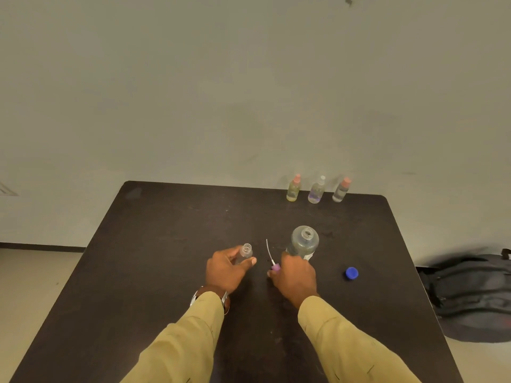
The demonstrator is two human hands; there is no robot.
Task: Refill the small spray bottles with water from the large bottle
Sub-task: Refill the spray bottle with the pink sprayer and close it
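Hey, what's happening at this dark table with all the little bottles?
A person is refilling spray bottles. The left hand holds a small clear uncapped spray bottle upright. The right hand grips the base of the large clear open-topped bottle, with the purple spray pump and its thin dip tube at its fingers. A blue screw cap lies on the black table. Three capped small bottles stand at the far edge. Pouring has not begun.
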